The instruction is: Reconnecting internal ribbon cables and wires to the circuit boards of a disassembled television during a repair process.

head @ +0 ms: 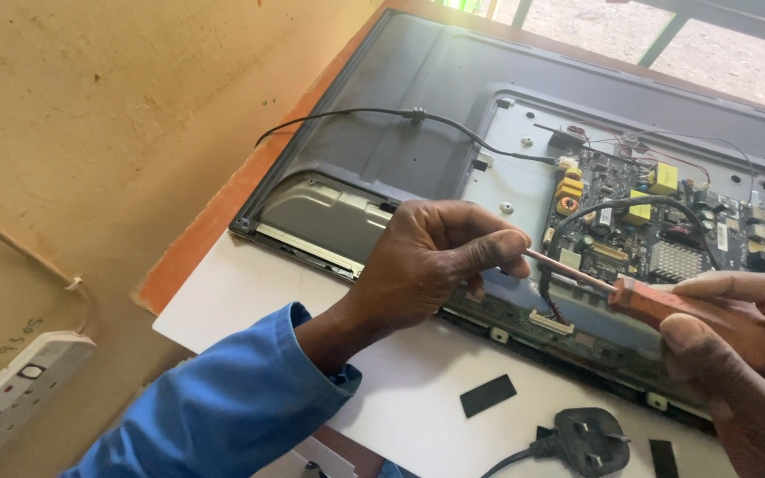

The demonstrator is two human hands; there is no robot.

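A flat-screen television [400, 133] lies face down with its back cover off, showing a circuit board [639, 221] with yellow parts. My right hand [745, 354] grips the reddish handle of a screwdriver [644, 299]. Its metal shaft runs left to my left hand [436, 261], whose fingertips pinch the shaft near the tip. Both hands hover over the lower edge of the television, just left of the board. My left arm wears a blue sleeve [223, 407].
A black cable [382, 113] crosses the television's back to the board. A black mains plug [591, 440] and small black strips [487, 395] lie on the white tabletop [250, 301]. A white power strip [11, 389] sits at the lower left by the tan wall.
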